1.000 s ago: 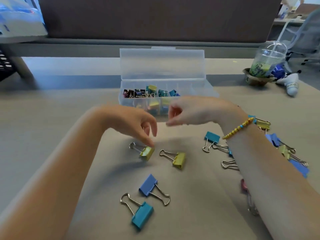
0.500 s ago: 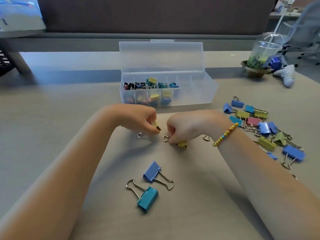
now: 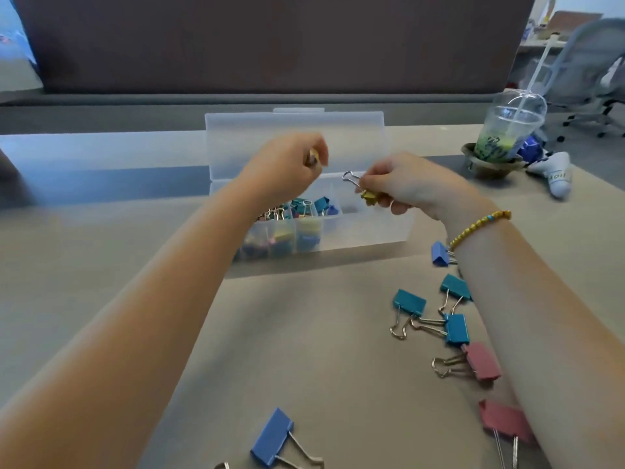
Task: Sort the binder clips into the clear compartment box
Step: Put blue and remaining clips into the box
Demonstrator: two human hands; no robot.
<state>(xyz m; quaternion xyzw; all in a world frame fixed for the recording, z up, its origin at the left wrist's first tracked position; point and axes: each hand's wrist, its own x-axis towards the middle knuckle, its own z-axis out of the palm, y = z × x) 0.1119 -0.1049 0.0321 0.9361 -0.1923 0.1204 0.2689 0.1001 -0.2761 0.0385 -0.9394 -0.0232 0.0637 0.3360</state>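
Note:
The clear compartment box [image 3: 372, 231] stands open at mid-table, its left compartments filled with coloured clips. My left hand [image 3: 287, 170] hovers over the box's left half, fingers curled round a yellow binder clip [image 3: 311, 158] that barely shows. My right hand [image 3: 395, 187] is above the box's right half and pinches another yellow binder clip [image 3: 367, 195], its wire handle pointing left. Loose clips lie on the table: teal ones [image 3: 411, 302], a blue one [image 3: 272, 438] and pink ones [image 3: 483, 362].
A plastic cup with a straw [image 3: 507, 133] sits in a bowl at the back right, beside a white object [image 3: 558, 177]. A dark partition runs behind the table. An office chair [image 3: 592, 62] stands at the far right.
Both hands have lifted from the table, each carrying a yellow clip, and now hover over the open box. The view has shifted, so the loose clips appear lower and to the right.

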